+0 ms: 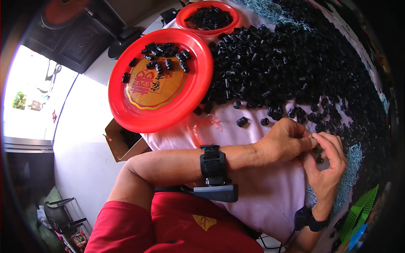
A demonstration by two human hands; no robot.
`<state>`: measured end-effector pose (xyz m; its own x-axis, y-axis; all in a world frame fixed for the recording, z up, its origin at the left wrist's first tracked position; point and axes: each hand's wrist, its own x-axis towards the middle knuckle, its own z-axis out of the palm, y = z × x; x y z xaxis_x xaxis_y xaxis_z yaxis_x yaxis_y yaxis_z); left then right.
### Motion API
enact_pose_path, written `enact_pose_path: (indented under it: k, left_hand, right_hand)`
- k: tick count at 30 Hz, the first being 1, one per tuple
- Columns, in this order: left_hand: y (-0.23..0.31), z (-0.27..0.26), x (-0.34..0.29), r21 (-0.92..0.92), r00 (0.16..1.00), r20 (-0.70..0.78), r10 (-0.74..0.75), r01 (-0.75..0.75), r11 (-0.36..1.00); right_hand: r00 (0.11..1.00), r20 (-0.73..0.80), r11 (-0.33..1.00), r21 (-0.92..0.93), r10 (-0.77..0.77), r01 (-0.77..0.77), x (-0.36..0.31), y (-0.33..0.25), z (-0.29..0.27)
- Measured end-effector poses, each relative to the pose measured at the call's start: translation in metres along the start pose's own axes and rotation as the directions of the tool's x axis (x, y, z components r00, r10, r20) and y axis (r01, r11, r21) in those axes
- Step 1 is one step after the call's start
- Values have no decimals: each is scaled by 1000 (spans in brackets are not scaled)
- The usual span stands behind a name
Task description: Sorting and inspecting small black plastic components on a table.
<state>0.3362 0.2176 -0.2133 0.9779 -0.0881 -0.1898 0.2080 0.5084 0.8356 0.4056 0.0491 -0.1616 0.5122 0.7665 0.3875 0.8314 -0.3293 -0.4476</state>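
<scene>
My left hand reaches across from the left, its fingers pinched together. Its fingertips meet those of my right hand, whose thumb and forefinger are bent inward and closed. Whatever they hold between them is too small and too covered to name; a bit of dark shows under the fingers. Just beyond the hands lie loose black barrel-shaped plastic pieces, at the near edge of a large heap of black plastic pieces. Each wrist wears a black strap with a device on it.
A red plate at the left holds several black pieces. Behind it stands a red bowl of thin black parts. Fine bluish strands or springs lie right of my hands, near a green perforated basket. Pink cloth covers the table.
</scene>
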Motion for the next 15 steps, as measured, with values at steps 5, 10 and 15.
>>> enact_pose_path:
  k: [5,10,15]
  left_hand:
    - [5,-3,-2,22,999,41,-12,11,1000]
    - [4,-3,1,-33,998,63,-24,26,999]
    - [0,2,4,-51,996,83,-6,11,999]
  right_hand:
    - [999,-32,999,-40,-32,30,-2,-2,2]
    - [987,-99,991,50,126,-122,-2,-8,7]
    - [998,-26,998,19,55,-54,-4,-2,2]
